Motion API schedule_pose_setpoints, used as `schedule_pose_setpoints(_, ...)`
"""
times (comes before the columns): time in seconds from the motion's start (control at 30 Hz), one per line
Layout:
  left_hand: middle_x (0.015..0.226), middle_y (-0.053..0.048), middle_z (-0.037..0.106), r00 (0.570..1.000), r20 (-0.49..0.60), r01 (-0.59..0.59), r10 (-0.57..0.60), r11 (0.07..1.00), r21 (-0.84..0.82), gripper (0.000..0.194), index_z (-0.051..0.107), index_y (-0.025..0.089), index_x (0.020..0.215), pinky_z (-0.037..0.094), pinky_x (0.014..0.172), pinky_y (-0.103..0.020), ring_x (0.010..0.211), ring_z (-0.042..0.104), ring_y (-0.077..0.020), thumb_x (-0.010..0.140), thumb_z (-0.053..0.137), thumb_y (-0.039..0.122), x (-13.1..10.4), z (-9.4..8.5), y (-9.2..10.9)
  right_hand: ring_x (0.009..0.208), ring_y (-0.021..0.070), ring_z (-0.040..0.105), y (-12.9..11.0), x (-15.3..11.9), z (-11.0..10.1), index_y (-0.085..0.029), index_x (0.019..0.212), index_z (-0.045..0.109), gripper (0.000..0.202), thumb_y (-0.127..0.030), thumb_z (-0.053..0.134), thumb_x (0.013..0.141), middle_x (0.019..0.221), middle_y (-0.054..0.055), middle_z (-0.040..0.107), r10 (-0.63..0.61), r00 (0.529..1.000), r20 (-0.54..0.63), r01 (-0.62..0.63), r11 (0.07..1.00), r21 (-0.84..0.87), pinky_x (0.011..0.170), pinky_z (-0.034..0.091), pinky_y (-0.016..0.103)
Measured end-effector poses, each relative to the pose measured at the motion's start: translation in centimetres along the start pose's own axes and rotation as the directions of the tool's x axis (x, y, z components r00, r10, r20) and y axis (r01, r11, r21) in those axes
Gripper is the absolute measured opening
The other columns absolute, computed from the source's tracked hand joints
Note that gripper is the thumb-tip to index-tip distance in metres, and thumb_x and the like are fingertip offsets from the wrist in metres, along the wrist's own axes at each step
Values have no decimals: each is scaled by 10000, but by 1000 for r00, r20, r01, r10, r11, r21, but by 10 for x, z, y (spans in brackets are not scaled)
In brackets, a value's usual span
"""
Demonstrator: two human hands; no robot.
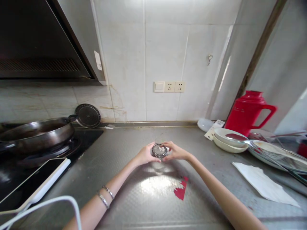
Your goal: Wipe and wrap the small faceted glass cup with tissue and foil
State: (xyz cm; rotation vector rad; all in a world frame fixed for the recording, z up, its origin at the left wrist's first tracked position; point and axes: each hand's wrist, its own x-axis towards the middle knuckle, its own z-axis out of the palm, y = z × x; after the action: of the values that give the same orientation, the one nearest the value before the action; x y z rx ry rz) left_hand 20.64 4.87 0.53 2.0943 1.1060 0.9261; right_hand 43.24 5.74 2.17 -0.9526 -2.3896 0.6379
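A small clear glass dish [159, 151] is between my two hands over the middle of the metal counter [134, 204]. My left hand [146, 154] wraps its left side, fingers behind and thumb in front. On the right side, my right hand [175, 151] grips it the same way. Two bracelets circle my left wrist. A torn piece of red paper [180, 191] lies flat on the counter, nearer to me and a little right of the glass dish.
At left, a steel pan [35, 135] sits on the black stove, with a phone-like device [33, 185] and white cable [59, 198] in front. At right are a red thermos [247, 113], stacked bowls [229, 147], a plate [256, 153] and a white napkin [263, 183].
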Motion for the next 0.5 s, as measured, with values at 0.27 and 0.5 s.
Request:
schedule_pose_setpoints(0.27,1347,-169,540,985,97,-139,144,989,-57,964,551,132,1277,321,1106,-464,1266,472,-361,419,900,402,30,34,25,1172,318,484,11,-41,-30,-175,1255,569,780,-501,807,587,1274,116,553,133,991,-30,-133,991,-9,972,418,447)
schedule_pose_setpoints(0.5,1283,-119,593,966,182,-151,182,973,-176,871,566,162,1240,355,1078,-438,1216,510,-327,461,886,381,52,86,48,1213,321,461,24,-93,-61,-177,1200,602,734,-513,803,579,1288,120,543,233,970,-70,-238,968,-76,1058,342,466)
